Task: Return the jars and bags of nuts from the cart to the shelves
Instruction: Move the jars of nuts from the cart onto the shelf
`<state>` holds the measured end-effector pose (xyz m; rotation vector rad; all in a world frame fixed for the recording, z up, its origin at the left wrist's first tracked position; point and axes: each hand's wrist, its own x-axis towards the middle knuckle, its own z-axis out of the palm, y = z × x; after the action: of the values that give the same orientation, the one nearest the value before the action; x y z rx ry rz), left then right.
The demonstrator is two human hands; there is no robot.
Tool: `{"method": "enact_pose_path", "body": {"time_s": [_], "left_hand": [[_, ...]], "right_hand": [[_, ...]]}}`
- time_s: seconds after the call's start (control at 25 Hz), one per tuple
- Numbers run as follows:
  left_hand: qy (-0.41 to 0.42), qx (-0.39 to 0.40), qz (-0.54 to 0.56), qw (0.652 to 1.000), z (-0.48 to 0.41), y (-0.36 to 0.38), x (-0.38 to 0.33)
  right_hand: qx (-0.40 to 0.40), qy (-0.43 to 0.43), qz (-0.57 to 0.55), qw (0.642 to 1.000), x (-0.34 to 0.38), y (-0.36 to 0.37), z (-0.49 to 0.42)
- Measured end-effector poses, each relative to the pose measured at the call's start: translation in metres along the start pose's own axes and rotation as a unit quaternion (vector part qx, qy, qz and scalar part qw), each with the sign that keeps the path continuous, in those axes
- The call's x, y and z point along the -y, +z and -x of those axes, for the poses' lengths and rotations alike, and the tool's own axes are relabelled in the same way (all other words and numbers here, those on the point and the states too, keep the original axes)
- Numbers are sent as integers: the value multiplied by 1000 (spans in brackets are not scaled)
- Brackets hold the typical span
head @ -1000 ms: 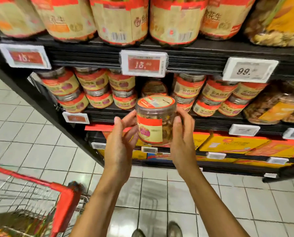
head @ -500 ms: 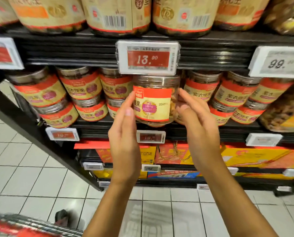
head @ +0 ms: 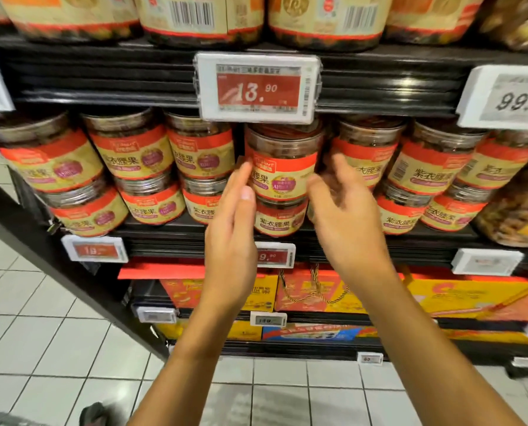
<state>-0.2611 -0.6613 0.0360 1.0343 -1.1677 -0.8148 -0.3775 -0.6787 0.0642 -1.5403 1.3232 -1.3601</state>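
Flanking the round clear-plastic jar (head: 282, 170), left hand (head: 230, 241) and right hand (head: 345, 229) show loose, released fingers (head: 241, 182).

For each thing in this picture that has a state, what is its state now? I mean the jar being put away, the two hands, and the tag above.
Jar: upright, stacked on a lower jar on the middle shelf.
Left hand: open, fingers straight at the jar's left side; contact unclear.
Right hand: open, blurred, at the jar's right side, holding nothing.
Price tag: shows 13.90.
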Motion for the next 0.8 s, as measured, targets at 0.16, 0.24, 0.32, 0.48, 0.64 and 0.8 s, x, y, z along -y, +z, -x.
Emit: {"method": "enact_pose_path", "body": {"time_s": [0.16,0.24,0.32,0.48,0.64,0.8], "left_hand": [[-1,26,9,1000,2,-2,-3],[8,39,-10,999,5,2,-6],[5,42,-11,999,8,5,-6],[-7,22,-7,1000,9,4,-1],[-20,34,-29,999,10,5,3],[-23,42,-1,999,10,2,11]], "right_hand": [[-34,-72,22,997,-5,6,31],[-26,-54,40,997,-9,5,27],[-22,-28,46,998,-10,2,17],[-1,-10,41,999,-19,-2,16],[4,5,33,999,-25,7,20],[-4,11,6,1000,-35,8,21]]}}
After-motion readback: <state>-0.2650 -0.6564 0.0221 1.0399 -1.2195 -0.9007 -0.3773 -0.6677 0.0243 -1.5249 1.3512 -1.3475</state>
